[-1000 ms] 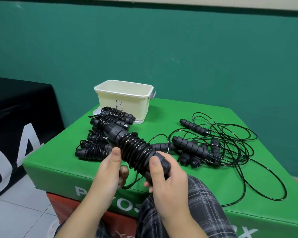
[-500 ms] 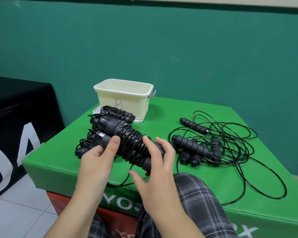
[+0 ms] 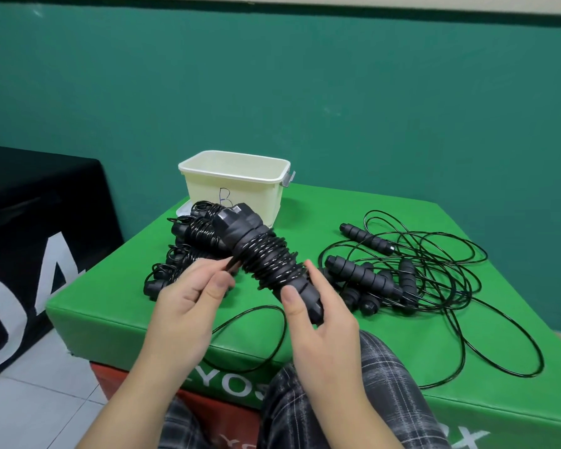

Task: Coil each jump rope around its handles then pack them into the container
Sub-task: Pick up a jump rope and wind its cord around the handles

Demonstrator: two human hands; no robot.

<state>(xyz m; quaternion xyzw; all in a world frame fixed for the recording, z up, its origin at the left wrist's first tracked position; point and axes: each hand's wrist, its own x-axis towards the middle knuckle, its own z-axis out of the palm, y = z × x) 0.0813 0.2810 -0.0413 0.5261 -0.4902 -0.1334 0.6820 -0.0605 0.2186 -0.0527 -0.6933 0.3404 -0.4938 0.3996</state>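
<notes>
Held rope: black jump rope [image 3: 266,260], thin glossy cord wound in tight rings round two ribbed, matte handles laid side by side; bundle is lifted off the surface & tilted, top end toward the tub, low end toward the person.
Right hand: right hand [image 3: 321,325] wraps the bundle's low end, thumb across the front, fingers behind.
Left hand: left hand [image 3: 188,306] pinches the cord beside the coil w/ thumb & fingertips; a slack loop [image 3: 256,338] of the same cord hangs down over the front edge.
Tub: cream plastic tub [image 3: 234,189], rectangular w/ rounded corners & thick rim, grey clip on its right side, handwritten "B" on the front; sits at the far left of the tabletop. Inside mostly hidden from this angle; can't tell what's in it.
Wound pile: several finished bundles [image 3: 188,251], same black ribbed handles wrapped in cord, heaped just in front of the tub, left of the held one.
Loose pile: unwound ropes [image 3: 402,267] on the right, handles clustered, thin cords in big tangled loops, one trailing toward the right edge.
Tabletop: green padded tabletop [image 3: 353,351], smooth vinyl-like skin, white letters on the front face.
Other: checked trousers [image 3: 353,400] at the bottom; teal wall behind.
</notes>
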